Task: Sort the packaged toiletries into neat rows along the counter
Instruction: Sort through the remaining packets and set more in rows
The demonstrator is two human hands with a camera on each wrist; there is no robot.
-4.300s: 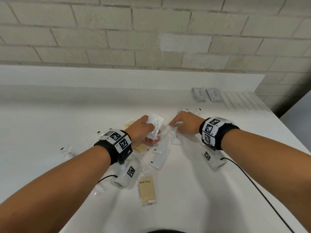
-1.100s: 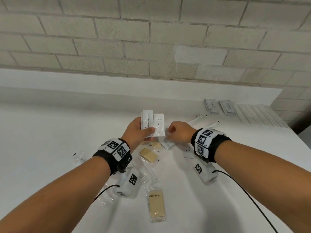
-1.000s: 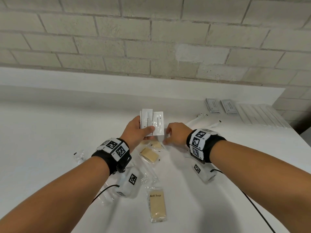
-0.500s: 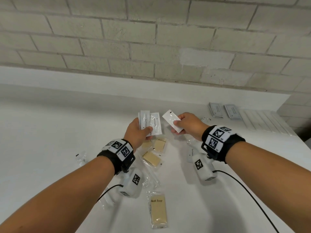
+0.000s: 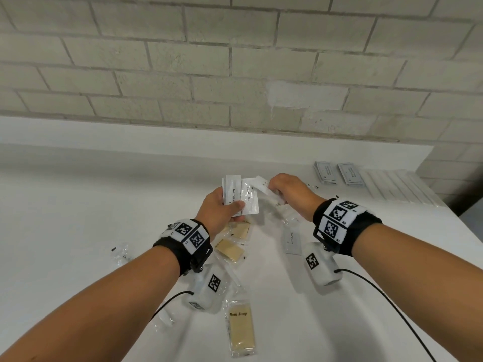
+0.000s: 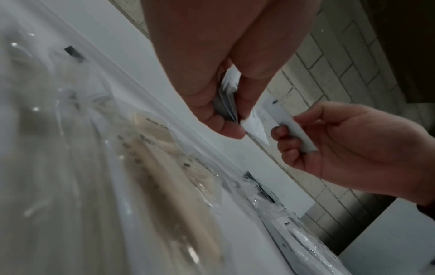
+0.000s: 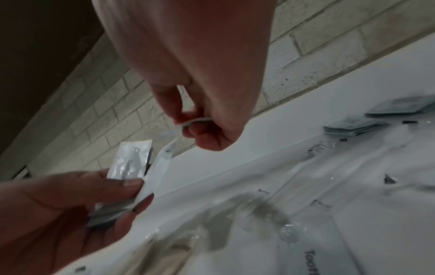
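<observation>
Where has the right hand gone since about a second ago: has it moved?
Yes. The right hand has lifted off the white counter and carried a white sachet up to the toothpaste sachets in the left hand.

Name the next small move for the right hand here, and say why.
Probably slide the sachet pinched in the right hand onto the toothpaste stack that the left hand grips. The sachet's edge is already near the stack, both held above the counter. Another toothpaste sachet lies loose below, likely next.
</observation>
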